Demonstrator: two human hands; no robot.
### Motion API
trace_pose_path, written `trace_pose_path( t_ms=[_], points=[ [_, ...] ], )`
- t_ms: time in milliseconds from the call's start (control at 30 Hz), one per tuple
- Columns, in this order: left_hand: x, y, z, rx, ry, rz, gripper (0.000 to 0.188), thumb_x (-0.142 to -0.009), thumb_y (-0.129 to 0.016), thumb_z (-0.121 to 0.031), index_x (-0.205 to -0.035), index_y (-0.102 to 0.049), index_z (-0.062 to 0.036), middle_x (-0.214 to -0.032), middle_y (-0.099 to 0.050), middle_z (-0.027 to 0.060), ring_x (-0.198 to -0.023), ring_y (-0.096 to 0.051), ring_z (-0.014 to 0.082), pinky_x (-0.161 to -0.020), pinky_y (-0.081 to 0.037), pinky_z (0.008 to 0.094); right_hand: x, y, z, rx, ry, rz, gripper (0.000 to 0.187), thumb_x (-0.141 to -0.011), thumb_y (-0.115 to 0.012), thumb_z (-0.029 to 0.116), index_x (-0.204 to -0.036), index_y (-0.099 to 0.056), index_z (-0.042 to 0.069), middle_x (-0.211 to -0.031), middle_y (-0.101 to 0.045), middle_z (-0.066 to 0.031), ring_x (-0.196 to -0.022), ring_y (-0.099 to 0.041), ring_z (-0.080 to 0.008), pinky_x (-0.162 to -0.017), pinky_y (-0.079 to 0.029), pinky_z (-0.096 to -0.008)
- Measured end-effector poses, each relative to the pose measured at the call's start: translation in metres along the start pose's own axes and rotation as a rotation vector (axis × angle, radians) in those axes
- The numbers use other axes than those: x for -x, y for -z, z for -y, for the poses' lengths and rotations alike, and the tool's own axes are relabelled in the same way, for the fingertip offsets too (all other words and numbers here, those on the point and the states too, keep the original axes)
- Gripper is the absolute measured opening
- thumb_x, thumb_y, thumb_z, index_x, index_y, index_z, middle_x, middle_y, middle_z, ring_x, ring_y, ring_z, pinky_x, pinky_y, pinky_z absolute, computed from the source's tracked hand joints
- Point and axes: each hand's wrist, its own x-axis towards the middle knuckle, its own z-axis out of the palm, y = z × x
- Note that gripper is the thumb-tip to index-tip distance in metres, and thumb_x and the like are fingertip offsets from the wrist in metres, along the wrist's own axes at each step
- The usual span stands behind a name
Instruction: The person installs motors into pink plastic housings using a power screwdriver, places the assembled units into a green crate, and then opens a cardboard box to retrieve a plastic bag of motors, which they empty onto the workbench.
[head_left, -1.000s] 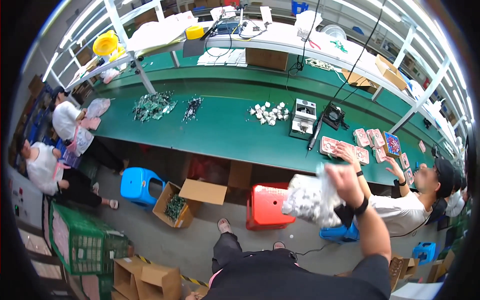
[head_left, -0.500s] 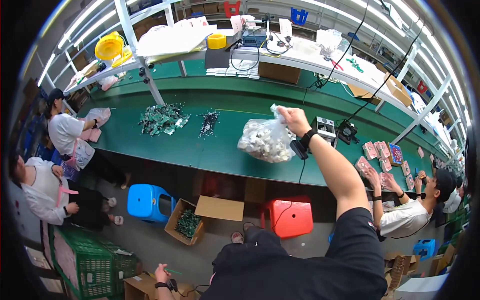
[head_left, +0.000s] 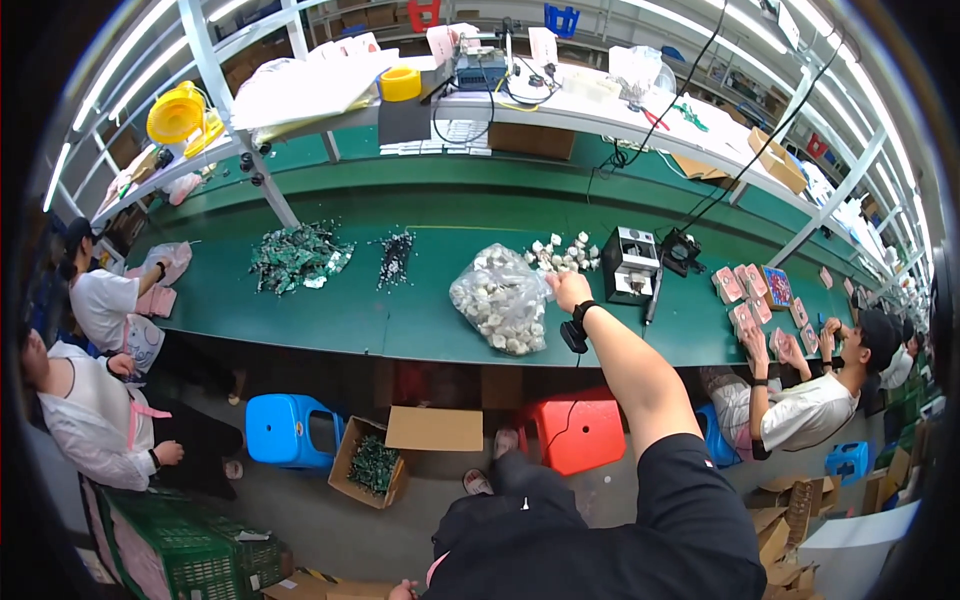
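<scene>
My right hand (head_left: pixel 570 290) is closed on the gathered edge of a clear plastic bag (head_left: pixel 497 300), which rests on the green workbench. Whitish small parts fill the bag; what they are is too small to tell. Just beyond it, similar loose white parts (head_left: pixel 562 252) lie scattered on the bench. To the right of them stands a black and silver boxy device (head_left: pixel 631 265). My left hand (head_left: pixel 403 591) barely shows at the lower edge, and its fingers are mostly hidden.
Green circuit-board pieces (head_left: pixel 300 257) and a small heap of dark and white bits (head_left: pixel 396 260) lie left on the bench. Below are a red stool (head_left: pixel 578 432), a blue stool (head_left: pixel 285 430) and an open carton (head_left: pixel 365 465). A co-worker (head_left: pixel 810 400) handles pink bundles at right.
The bag has come down onto the bench, slightly left and nearer. Loose white parts now show behind it. My left hand has dropped almost out of view.
</scene>
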Motion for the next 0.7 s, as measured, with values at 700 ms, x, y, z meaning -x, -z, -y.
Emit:
trace_pose_path(
  t_ms=[700],
  points=[
    [0.09, -0.324, -0.357, -0.49, -0.913, 0.093, 0.028, -0.098, -0.051, -0.021, -0.103, -0.068, 0.0005, -0.081, -0.065, 0.0019, -0.069, -0.055, 0.0067, -0.066, -0.045, 0.0206, 0.049, 0.048, -0.007, -0.164, 0.269, 0.071, 0.026, -0.089, -0.059, 0.027, -0.106, -0.063, 0.008, -0.097, -0.065, -0.0179, -0.093, -0.061, -0.0363, -0.08, -0.049, -0.0455]
  ],
)
